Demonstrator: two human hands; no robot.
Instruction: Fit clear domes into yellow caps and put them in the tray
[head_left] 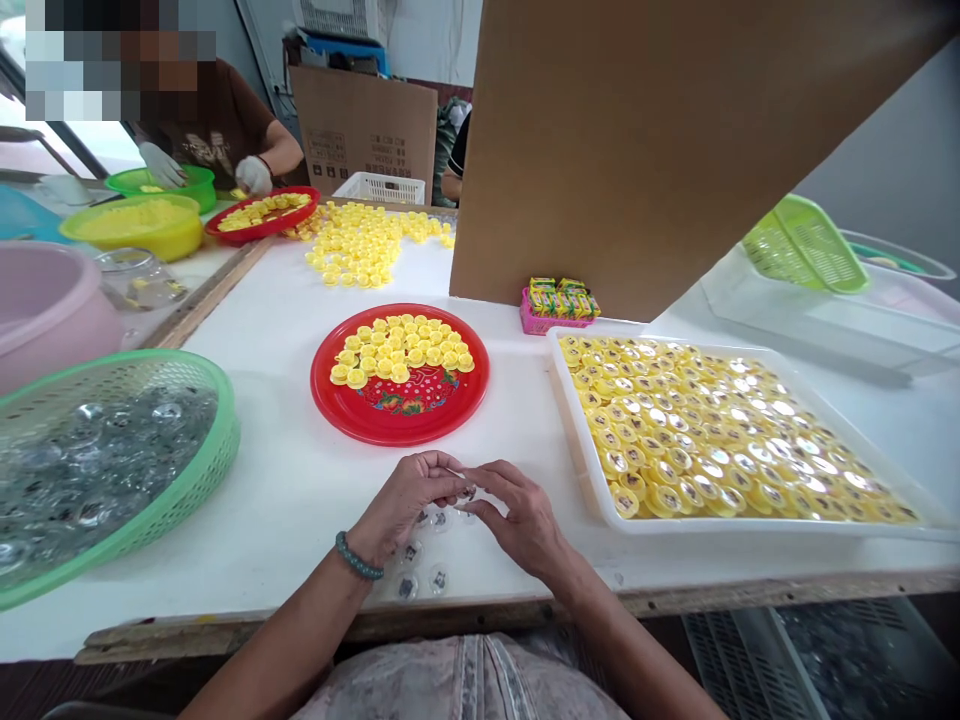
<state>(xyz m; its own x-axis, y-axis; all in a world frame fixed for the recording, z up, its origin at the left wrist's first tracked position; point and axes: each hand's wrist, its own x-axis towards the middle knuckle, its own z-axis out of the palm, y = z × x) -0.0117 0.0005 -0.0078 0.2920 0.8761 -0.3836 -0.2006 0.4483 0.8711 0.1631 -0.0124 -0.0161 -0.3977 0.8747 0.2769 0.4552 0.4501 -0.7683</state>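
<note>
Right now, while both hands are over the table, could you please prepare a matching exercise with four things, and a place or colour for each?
Things:
1. Small piece
2. Round plate
3. Shallow tray
4. Large mesh basket

Places and colours:
A. White, to the right of the plate
B. Light green, to the left of the plate
C. At the fingertips of the left hand and right hand
D. Red, ahead of the hands

Right pairs: 1-C, 2-D, 3-A, 4-B

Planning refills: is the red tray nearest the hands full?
Partly: the red tray carries yellow pieces farther back; nearer, it's bare.
</note>
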